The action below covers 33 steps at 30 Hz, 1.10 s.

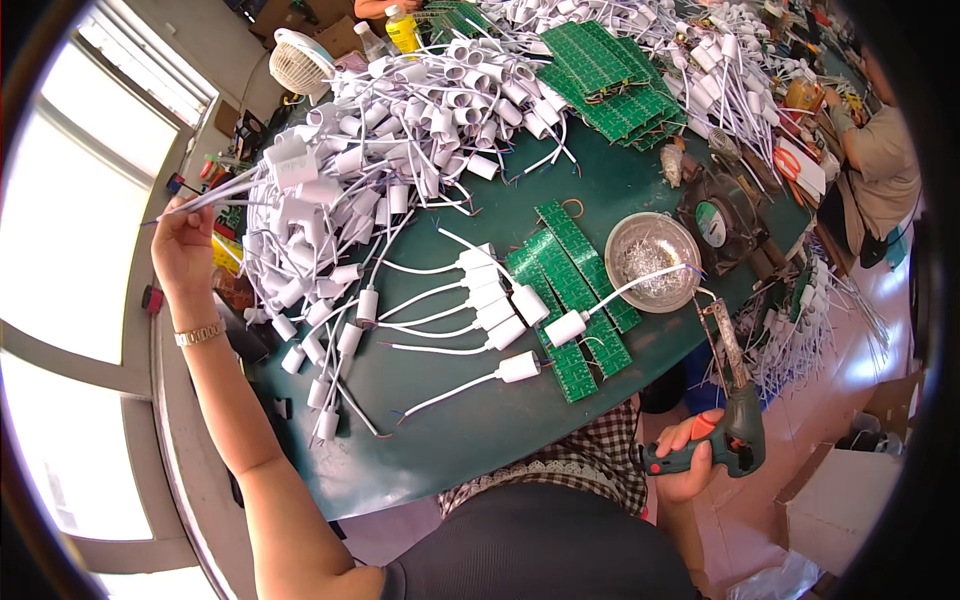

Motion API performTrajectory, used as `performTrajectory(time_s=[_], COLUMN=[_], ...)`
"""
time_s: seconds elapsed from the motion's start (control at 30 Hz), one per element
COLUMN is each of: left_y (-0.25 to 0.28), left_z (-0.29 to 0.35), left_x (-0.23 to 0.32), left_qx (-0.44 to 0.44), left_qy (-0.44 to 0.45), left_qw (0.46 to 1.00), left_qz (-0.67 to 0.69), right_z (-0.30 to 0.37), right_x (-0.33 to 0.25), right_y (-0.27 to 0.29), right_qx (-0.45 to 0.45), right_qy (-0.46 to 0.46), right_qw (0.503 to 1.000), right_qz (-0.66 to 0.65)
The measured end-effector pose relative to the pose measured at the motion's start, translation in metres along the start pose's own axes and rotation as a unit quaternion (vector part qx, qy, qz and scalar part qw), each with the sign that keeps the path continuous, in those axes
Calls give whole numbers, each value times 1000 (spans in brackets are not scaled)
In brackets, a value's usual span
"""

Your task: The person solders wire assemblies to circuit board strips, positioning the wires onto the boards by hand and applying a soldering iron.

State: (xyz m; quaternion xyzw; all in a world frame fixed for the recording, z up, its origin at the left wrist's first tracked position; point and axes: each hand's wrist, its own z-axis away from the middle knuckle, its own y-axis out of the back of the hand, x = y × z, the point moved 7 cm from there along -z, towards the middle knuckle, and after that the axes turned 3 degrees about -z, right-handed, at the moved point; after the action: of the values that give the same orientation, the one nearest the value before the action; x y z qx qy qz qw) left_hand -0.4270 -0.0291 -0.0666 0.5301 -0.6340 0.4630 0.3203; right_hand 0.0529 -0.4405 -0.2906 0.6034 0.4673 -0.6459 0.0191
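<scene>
At the far left, my left hand (184, 258) is raised with its fingers closed around a bundle of white cables (232, 187), whose white cylindrical caps (292, 165) rest over the pile. Low on the right, my right hand (688, 468) grips a green soldering gun (742, 428) with a red trigger, its metal tip pointing up toward the table edge. In front of me lie several narrow green circuit boards (572, 288). A row of white caps with cables (490, 303) sits beside them, and one capped cable (567, 328) lies across the boards, its wire end over a round bowl (612, 262).
A big heap of white capped cables (430, 110) covers the table's far left. Stacked green boards (590, 65) stand at the back, near a white fan (301, 66) and a yellow bottle (402, 32). Orange-handled scissors (787, 163) and another person (885, 150) are at right; a box (838, 505) stands below.
</scene>
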Motion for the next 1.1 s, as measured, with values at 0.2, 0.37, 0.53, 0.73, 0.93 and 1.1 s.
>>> performTrajectory(time_s=[0.2,0.37,0.53,0.73,0.93,1.1], left_y=[68,-32,-141,-184,-190,-148], left_z=[43,108,134,134,111,72], left_x=[-103,-39,-90,-183,-213,-142], left_qx=[145,135,-243,-286,-335,-140], left_qy=[197,-378,-316,-284,-270,-368], left_qw=[956,615,689,508,600,760], left_qz=[-161,-678,-606,-761,-674,-518], right_z=[4,3,1,8,12,14], right_x=[3,1,10,11,11,9], right_y=[-16,-12,-7,-25,-20,-14], right_qx=[-54,-49,-2,-70,-52,-35], right_qy=[-2,0,-32,-17,-34,-38], right_qw=[999,998,999,997,998,998], right_qz=[3,31,29,28,32,21])
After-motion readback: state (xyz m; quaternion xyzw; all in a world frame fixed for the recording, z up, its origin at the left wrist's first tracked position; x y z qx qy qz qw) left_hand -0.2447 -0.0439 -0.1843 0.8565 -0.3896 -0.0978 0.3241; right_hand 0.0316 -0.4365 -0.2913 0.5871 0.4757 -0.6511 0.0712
